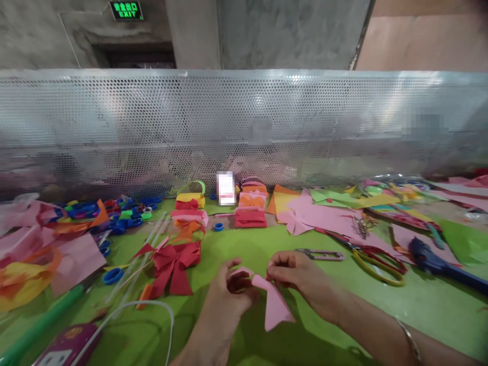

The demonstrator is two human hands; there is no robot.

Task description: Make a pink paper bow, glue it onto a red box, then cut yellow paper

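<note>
My left hand [229,292] and my right hand [295,274] meet low in the middle over the green table [244,246]. Both pinch one strip of pink paper [272,305]. Its pleated end is bunched between the fingers of the two hands, and the free end fans down towards me. A finished red paper bow [173,262] lies just left of my left hand. Small snips [318,254] lie right behind my right hand.
Red-and-yellow scissors [375,259] and a blue glue gun [438,262] lie to the right. Pink paper sheets [324,213] and stacks of folded paper [251,206] sit behind. Blue rings [112,274], clear glue sticks [137,259] and a white cord [145,307] lie left. A perforated metal screen [244,127] closes the back.
</note>
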